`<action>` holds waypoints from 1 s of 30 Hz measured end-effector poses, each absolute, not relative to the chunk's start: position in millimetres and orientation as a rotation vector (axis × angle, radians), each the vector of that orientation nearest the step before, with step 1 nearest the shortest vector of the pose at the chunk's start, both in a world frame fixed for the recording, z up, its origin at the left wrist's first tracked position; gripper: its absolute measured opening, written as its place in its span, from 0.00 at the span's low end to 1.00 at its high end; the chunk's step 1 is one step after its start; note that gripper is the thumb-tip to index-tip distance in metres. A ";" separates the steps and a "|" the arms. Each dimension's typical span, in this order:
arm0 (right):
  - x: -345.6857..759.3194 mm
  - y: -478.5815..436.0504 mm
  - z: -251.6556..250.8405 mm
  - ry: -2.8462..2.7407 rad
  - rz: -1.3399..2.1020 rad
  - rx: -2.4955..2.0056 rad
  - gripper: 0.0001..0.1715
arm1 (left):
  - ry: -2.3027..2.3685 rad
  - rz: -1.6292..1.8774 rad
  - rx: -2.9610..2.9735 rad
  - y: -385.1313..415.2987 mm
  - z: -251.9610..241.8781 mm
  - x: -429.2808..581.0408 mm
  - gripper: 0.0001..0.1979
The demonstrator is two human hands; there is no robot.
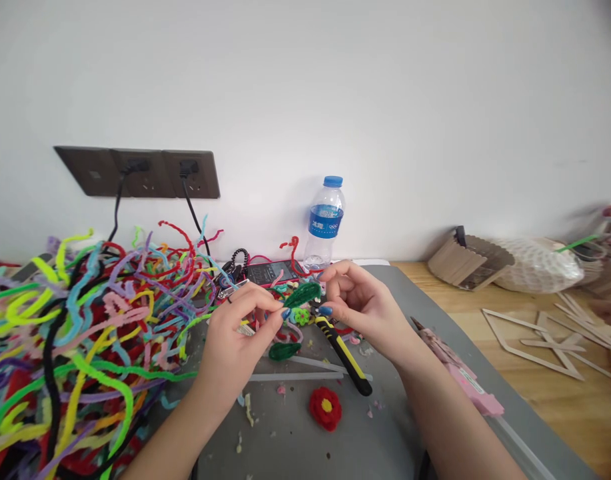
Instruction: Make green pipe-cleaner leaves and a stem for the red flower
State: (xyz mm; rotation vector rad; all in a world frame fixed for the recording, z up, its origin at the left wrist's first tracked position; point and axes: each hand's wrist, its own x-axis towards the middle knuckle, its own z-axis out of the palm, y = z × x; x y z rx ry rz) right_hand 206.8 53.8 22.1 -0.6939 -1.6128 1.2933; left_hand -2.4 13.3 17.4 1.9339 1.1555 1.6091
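Note:
A dark green fuzzy leaf (303, 295) is pinched at its left end by my left hand (248, 327). Beside the leaf's right end is my right hand (361, 307), thumb and fingers curled but apart, with nothing visible between them. Below the hands lie a second green leaf (284, 351), pliers with yellow and black handles (344, 355) and a red flower with a yellow centre (326, 408). A small light green flower (300, 317) sits just under the held leaf.
Tangled coloured pipe cleaners (90, 347) cover the left side. A plastic bottle (325, 223) stands by the wall. Glue sticks (295, 377) lie across the grey mat (285, 447). To the right are a pink glue gun (468, 387), wooden sticks (550, 343) and a stick-built box (468, 260).

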 end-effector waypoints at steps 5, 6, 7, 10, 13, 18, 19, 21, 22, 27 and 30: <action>209.6 54.3 23.0 -1.616 1.175 -0.737 0.14 | 1.156 1.609 1.907 14.0 17.2 -3.4 0.08; 209.0 54.0 22.9 -1.617 1.151 -0.749 0.13 | 1.157 1.611 1.910 14.0 17.0 -3.6 0.08; 208.3 53.6 22.8 -1.619 1.133 -0.758 0.12 | 1.157 1.612 1.913 13.9 16.7 -3.7 0.08; 206.4 52.2 21.8 -1.621 1.099 -0.780 0.10 | 1.155 1.611 1.928 13.7 15.9 -4.1 0.08; 206.3 51.7 20.5 -1.617 1.073 -0.812 0.09 | 1.147 1.603 1.933 13.8 15.4 -4.1 0.08; 207.2 52.1 20.6 -1.647 0.967 -0.837 0.09 | 1.153 1.598 1.928 13.8 15.7 -3.5 0.08; 207.1 52.2 21.2 -1.658 0.931 -0.838 0.09 | 1.157 1.597 1.927 13.7 15.9 -3.4 0.08; 206.7 52.4 22.5 -1.669 0.868 -0.831 0.08 | 1.165 1.595 1.922 13.5 16.4 -3.1 0.08; 206.4 52.6 23.1 -1.668 0.848 -0.822 0.08 | 1.166 1.594 1.920 13.3 16.6 -2.9 0.08; 205.6 53.2 24.1 -1.650 0.804 -0.791 0.07 | 1.164 1.588 1.912 12.5 16.7 -2.2 0.07; 205.8 53.5 23.9 -1.657 0.798 -0.793 0.06 | 1.158 1.591 1.902 12.1 16.1 -2.1 0.07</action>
